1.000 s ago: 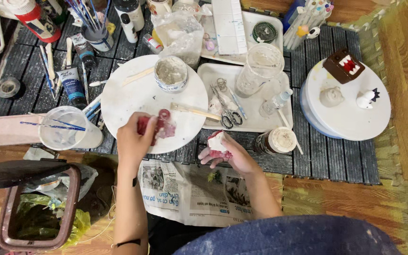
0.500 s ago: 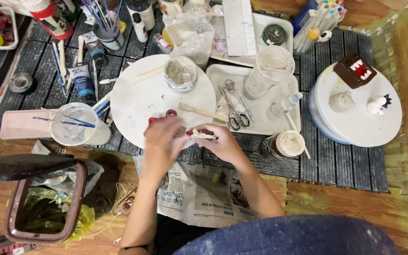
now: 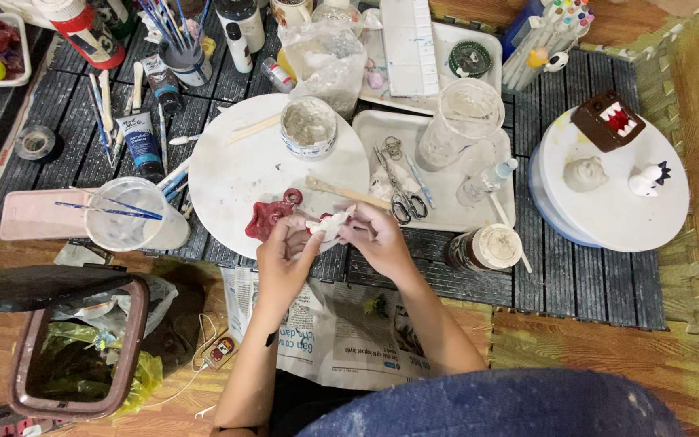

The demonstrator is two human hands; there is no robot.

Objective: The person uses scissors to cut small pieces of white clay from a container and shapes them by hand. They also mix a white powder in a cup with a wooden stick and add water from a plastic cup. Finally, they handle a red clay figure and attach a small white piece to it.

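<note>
Holding a small white lump of clay [image 3: 329, 226] between them, the left hand [image 3: 285, 257] and right hand [image 3: 375, 239] meet just above the near edge of the round white board [image 3: 236, 174], both sets of fingers curled closed around the lump, which lies with its long axis running roughly left to right from one hand to the other. Just beyond the left hand, touching the board, lies a red clay figure [image 3: 270, 217], nearer that hand than the right. Farther back stand a clay-smeared tub [image 3: 308, 127], scissors [image 3: 398, 194] on a white tray [image 3: 446, 190] and a turntable [image 3: 608, 202] with small figures.
</note>
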